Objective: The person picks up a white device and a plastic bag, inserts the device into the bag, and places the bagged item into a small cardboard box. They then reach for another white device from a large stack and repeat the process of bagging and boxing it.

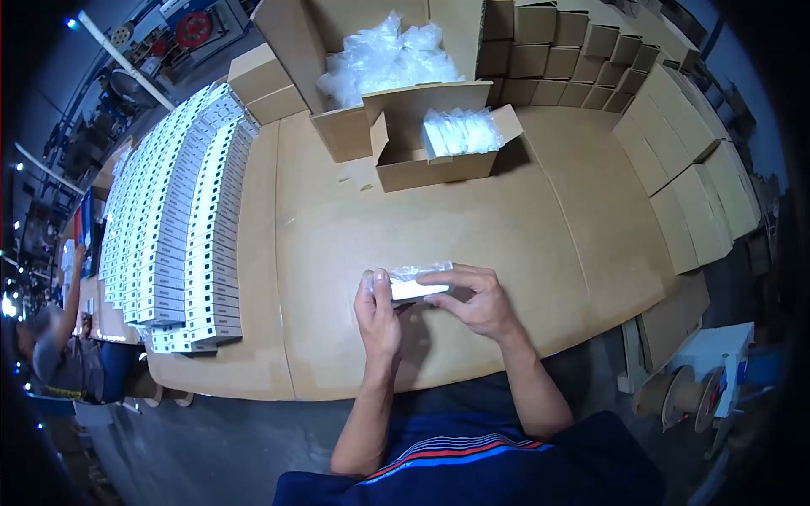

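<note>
Both hands hold one small white item in a clear plastic bag (pixel 415 285) just above the cardboard-covered table (pixel 337 228). My left hand (pixel 378 316) grips its left end, thumb on top. At the right end, the fingers of my right hand (pixel 477 297) pinch the bag's top edge. Farther back on the table stands a small open carton (pixel 439 152) with more bagged white items in it. Behind that, a larger open carton (pixel 371 59) is full of crumpled clear bags.
Long rows of small white boxes (pixel 181 228) cover the table's left part. Stacks of closed brown cartons (pixel 675 160) line the back and right edges. Another person (pixel 67 354) sits at the far left. A spool stand (pixel 700 388) is at the lower right.
</note>
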A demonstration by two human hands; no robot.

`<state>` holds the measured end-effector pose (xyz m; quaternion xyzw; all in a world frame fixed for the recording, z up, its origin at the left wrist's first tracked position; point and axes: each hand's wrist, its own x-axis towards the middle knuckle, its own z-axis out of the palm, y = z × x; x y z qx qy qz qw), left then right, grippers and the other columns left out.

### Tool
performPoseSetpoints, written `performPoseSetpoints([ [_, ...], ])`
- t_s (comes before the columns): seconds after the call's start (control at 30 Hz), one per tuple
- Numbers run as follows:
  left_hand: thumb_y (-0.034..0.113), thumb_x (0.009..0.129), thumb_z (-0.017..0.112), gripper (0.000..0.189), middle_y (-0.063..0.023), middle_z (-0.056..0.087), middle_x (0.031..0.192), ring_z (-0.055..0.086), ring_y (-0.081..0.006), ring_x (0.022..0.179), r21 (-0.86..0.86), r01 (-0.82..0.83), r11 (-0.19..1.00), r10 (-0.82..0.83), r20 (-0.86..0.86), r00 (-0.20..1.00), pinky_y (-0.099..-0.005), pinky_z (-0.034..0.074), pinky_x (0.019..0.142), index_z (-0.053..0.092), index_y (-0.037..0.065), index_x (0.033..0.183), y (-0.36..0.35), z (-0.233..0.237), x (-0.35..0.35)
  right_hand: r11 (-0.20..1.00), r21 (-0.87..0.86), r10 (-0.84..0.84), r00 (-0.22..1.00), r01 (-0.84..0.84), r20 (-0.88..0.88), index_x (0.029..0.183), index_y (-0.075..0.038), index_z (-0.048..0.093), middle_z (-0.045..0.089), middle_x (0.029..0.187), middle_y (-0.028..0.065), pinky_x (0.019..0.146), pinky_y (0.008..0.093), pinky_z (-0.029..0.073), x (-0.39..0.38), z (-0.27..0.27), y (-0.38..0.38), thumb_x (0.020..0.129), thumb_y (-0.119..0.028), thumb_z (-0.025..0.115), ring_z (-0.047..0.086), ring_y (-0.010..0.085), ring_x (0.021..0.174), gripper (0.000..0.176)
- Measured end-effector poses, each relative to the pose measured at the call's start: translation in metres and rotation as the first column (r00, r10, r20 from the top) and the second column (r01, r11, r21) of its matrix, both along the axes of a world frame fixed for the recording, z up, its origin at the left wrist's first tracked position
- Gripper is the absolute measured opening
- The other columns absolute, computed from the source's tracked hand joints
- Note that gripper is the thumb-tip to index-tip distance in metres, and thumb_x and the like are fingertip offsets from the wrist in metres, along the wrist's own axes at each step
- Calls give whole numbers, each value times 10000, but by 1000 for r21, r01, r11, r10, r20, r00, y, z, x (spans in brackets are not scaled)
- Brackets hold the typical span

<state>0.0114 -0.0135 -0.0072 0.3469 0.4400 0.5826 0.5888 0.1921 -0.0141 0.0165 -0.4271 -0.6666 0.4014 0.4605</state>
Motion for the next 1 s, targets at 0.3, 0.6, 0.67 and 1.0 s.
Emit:
performPoseSetpoints([
  [0.3,209,1061,528,579,-149,637,1109,661,-207,1023,78,135,988,-121,-155,980,-362,607,809,250,113,1560,-3,28,-10,998,-50,-47,998,49,34,1083,10,737,741,1162,145,1010,371,517,3,4,0,783,14,804,666,269,1186,308],
  [0.6,-115,894,657,683,-221,304,1613,516,-291,1340,407,371,835,-235,-345,909,-447,511,1077,419,79,1504,-8,18,-31,998,62,32,999,-33,25,1088,-26,739,723,1220,113,1102,472,461,13,13,5,753,-5,802,548,362,1343,341],
  [0.67,-115,908,637,550,-207,448,1514,533,-284,1335,362,439,822,-314,-355,881,-394,499,1065,512,45,1419,-7,19,-35,995,81,56,996,-61,62,1082,-23,739,720,1226,103,1102,469,460,12,11,5,755,-5,801,548,361,1342,333],
  [1.0,-19,960,650,271,-92,704,1093,654,-138,1001,159,389,907,-291,-432,854,-277,536,842,627,-23,1230,2,20,-34,949,302,6,960,-94,279,1055,-65,732,722,1127,51,911,407,555,9,31,7,768,-43,803,645,300,1050,296],
])
